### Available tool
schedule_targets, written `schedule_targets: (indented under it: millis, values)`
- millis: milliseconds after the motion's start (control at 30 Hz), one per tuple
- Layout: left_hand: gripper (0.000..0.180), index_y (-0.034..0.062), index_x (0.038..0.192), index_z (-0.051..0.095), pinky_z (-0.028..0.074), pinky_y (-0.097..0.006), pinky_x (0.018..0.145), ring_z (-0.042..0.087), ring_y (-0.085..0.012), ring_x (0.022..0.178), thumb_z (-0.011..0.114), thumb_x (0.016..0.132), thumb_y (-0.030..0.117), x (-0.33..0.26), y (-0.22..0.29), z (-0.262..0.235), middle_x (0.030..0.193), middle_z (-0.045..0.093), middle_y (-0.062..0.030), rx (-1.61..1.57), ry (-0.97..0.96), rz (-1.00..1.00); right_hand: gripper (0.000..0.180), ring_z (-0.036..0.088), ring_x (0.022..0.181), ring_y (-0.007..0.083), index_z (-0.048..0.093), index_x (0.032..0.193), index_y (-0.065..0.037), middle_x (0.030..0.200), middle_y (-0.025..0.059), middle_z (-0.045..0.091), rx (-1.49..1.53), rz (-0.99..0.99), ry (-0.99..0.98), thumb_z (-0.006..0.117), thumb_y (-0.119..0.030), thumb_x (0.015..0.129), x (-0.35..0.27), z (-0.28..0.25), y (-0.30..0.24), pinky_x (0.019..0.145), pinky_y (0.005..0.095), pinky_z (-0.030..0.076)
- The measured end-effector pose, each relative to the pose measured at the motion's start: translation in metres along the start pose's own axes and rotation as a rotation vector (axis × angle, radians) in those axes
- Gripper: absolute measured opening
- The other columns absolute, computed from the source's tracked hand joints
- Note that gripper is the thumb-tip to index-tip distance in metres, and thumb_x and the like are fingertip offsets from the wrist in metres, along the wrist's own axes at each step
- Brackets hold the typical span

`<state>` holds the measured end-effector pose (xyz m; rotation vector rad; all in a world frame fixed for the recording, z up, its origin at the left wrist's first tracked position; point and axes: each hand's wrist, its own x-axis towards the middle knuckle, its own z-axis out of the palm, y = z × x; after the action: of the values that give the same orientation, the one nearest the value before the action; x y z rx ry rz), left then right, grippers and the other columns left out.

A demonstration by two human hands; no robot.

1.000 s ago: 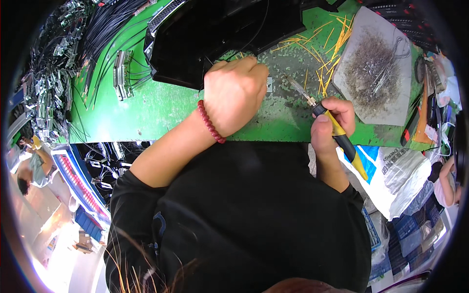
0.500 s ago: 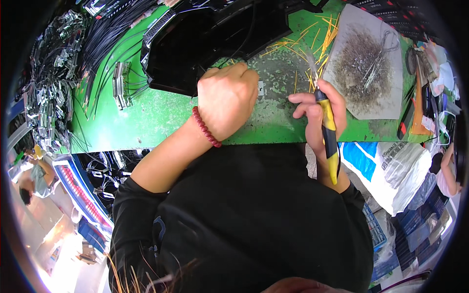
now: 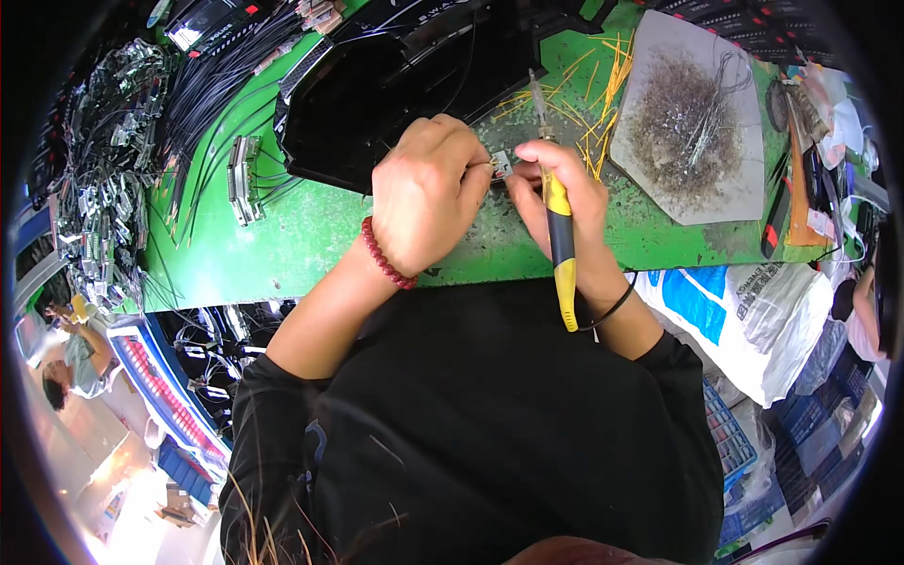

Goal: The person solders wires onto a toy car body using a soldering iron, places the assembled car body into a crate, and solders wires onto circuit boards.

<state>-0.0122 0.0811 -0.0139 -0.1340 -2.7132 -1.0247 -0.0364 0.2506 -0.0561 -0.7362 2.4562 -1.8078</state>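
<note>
My right hand (image 3: 576, 193) is closed around a yellow-and-black soldering iron (image 3: 561, 235), whose metal tip points away from me over the bench. My left hand (image 3: 422, 184), a red beaded bracelet at its wrist, is closed in a pinch. Between the fingertips of both hands is a small pale metallic part (image 3: 502, 166); its finer details are too small to make out. Just beyond my left hand lies a large black plastic housing (image 3: 353, 108). Thin yellow strips (image 3: 617, 89) are scattered beyond my right hand.
A grey slab (image 3: 659, 179) with dark residue and fine wire lies to the right. Left on the green bench (image 3: 330, 221) are a bracket-like metal piece (image 3: 245, 179), black cables (image 3: 212, 104) and a heap of metal parts (image 3: 108, 160). White plastic bags (image 3: 744, 330) sit below the right edge.
My right hand has moved left with the soldering iron, and its fingertips now meet the small part beside my left hand. My left hand has shifted slightly and turned.
</note>
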Motion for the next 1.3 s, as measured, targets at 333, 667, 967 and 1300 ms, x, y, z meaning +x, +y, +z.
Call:
schedule_targets:
  millis: [333,667,967,1300]
  values:
    - [0.016,0.0105,0.080,0.063,0.049,-0.035,0.065,0.061,-0.0226,0.075,0.073,0.068,0.012,-0.002,-0.013,0.009,0.077,0.061,-0.0030,0.150,-0.003,0.202,0.035,0.066,0.061,0.0184,0.062,0.104,-0.009,0.075,0.0060,0.067,-0.138,-0.161,0.168,0.073,0.003,0.072,0.015,-0.009,0.011,0.056,0.0271,0.051]
    - [0.012,0.0071,0.079,0.064,0.050,-0.035,0.068,0.060,-0.0241,0.079,0.071,0.070,0.008,-0.002,-0.009,0.007,0.083,0.061,-0.0051,0.047,-0.038,0.104,0.033,0.062,0.064,0.0220,0.063,0.103,-0.011,0.084,0.0057,0.067,-0.241,-0.338,-0.143,0.071,0.001,0.073,0.021,-0.028,0.006,0.057,0.0320,0.048]
    - [0.009,0.0068,0.074,0.059,0.050,-0.038,0.063,0.061,-0.0271,0.071,0.067,0.075,0.010,-0.008,-0.003,0.011,0.075,0.058,-0.0078,0.116,-0.079,-0.003,0.042,0.054,0.060,0.0221,0.063,0.107,-0.015,0.066,0.0022,0.052,-0.391,-0.297,-0.182,0.074,-0.008,0.067,0.013,-0.010,-0.003,0.052,0.0349,0.043]
    - [0.009,0.0081,0.072,0.059,0.048,-0.037,0.055,0.059,-0.0284,0.060,0.067,0.074,0.009,-0.013,-0.006,0.020,0.071,0.057,-0.0064,0.105,-0.044,0.000,0.035,0.065,0.072,0.0162,0.062,0.117,-0.009,0.096,0.0094,0.070,-0.022,-0.103,0.046,0.071,-0.007,0.083,0.004,-0.019,0.012,0.065,0.0285,0.052]
